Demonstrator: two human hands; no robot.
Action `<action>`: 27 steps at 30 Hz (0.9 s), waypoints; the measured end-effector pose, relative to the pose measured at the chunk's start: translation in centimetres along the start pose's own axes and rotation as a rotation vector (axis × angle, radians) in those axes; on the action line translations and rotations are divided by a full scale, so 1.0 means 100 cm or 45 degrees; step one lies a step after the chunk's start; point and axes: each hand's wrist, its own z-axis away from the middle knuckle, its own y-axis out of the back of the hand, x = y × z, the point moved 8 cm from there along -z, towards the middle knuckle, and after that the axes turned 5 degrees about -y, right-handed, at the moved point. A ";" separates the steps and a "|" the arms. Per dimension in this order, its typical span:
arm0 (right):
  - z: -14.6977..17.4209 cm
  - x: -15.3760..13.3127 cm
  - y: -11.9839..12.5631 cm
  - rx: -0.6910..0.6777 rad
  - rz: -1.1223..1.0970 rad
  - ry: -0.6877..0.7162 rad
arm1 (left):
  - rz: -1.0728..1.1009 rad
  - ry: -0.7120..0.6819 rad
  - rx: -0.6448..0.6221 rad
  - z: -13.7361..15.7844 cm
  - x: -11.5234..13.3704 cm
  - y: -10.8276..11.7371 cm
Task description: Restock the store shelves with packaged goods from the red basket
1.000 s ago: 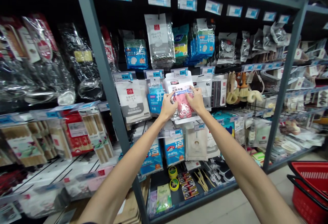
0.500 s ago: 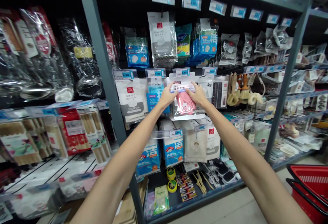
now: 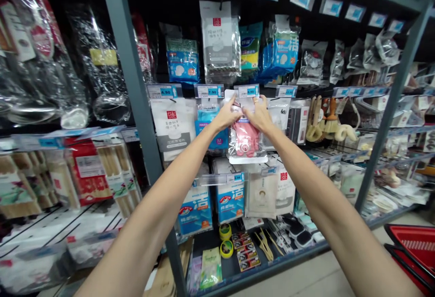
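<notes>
A clear-fronted pack of pink rubber gloves (image 3: 245, 140) is upright between my hands, just below a price tag at the shelf's hook row. My left hand (image 3: 228, 114) is closed on its upper left edge. My right hand (image 3: 260, 113), with a ring on one finger, pinches the upper right part, the thumbs nearly meeting. The fingers cover much of the printed header. Whether the pack still hangs on its hook is hidden. Left of it hangs a blue pack of PVC gloves (image 3: 208, 118), and beyond that a white and grey pack (image 3: 173, 124).
A grey upright post (image 3: 131, 70) stands to the left, with bagged ladles (image 3: 76, 102) beyond it. Brushes (image 3: 329, 118) hang to the right. Blue packs (image 3: 231, 202) hang below. A red shopping basket (image 3: 413, 247) is at lower right.
Both hands have drawn closer together on the glove pack, which now looks narrower and bunched near its top. The view has shifted slightly.
</notes>
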 end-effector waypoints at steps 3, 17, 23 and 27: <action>-0.002 -0.002 0.004 -0.025 0.159 -0.044 | -0.037 0.093 -0.012 -0.003 -0.004 -0.001; 0.007 -0.004 -0.002 -0.128 0.505 0.082 | -0.265 0.078 0.032 0.014 -0.002 -0.012; 0.024 -0.005 0.021 0.196 0.339 0.353 | -0.223 -0.304 0.036 0.024 0.018 -0.016; 0.035 0.003 0.028 0.263 0.276 0.409 | -0.195 -0.384 0.169 0.023 0.014 -0.013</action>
